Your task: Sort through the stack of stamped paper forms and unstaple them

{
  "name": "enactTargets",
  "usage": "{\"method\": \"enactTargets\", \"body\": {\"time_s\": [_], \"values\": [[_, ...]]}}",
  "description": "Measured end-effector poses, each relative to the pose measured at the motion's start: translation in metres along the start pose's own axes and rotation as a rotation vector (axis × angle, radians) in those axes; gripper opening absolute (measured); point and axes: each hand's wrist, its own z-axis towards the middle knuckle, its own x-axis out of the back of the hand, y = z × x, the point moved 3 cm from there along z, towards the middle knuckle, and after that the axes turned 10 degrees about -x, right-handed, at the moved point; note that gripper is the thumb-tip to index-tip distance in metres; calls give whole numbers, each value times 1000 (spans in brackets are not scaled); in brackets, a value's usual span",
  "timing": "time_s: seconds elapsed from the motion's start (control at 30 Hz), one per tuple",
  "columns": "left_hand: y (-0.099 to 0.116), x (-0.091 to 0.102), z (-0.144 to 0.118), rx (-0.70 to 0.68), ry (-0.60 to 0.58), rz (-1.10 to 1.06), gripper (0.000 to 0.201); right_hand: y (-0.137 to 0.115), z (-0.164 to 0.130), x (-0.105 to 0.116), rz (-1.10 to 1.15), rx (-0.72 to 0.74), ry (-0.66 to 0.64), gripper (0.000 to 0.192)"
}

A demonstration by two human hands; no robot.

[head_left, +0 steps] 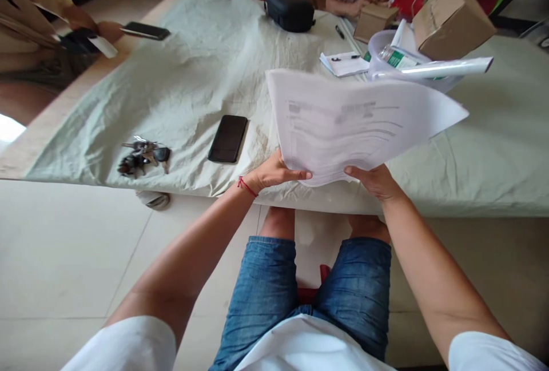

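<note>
Between my two hands is a stack of printed paper sheets, held up over the near edge of the table. Its sheets are slightly bowed, and the print is too blurred to read. My left hand, with a red string on the wrist, grips the lower left edge, thumb on top and fingers hidden underneath. At the lower right edge, my right hand pinches the sheets the same way. A black smartphone lies flat on the cloth left of the papers, and a bunch of keys lies farther left.
A green-grey cloth covers the table. Toward the back stand a black case, a notepad, a white basket with a bottle and roll, and a cardboard box. Another phone lies near a person's hands at left; others sit opposite.
</note>
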Motion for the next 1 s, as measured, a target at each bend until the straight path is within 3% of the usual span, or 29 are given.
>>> {"method": "enactTargets", "body": {"time_s": [0.13,0.3,0.43,0.53,0.6,0.67,0.77,0.83,0.9,1.0], "values": [[-6,2,-8,31,36,3,66,-3,2,-3,-24,3,-24,92],[-9,12,-17,-10,58,35,67,-8,-2,-3,-86,70,58,90],[-20,12,-19,73,35,130,65,1,-2,-9,-111,-13,17,97],[-22,6,-22,66,49,186,70,1,-6,-11,-138,-20,10,89],[-18,-1,-29,48,58,120,67,-3,-13,-9,-145,-5,15,84],[-14,-10,-45,115,78,-43,61,-6,-25,-6,-128,-11,-8,76],[-15,-30,-81,325,150,-350,60,2,-50,-5,-47,-108,-73,58],[-19,-47,-105,440,126,-477,57,19,-68,-11,42,-276,-113,57],[-22,-58,-125,487,140,-471,59,40,-87,-20,112,-429,-95,63],[-24,-67,-142,506,234,-466,63,66,-116,-33,146,-508,-5,65]]}}
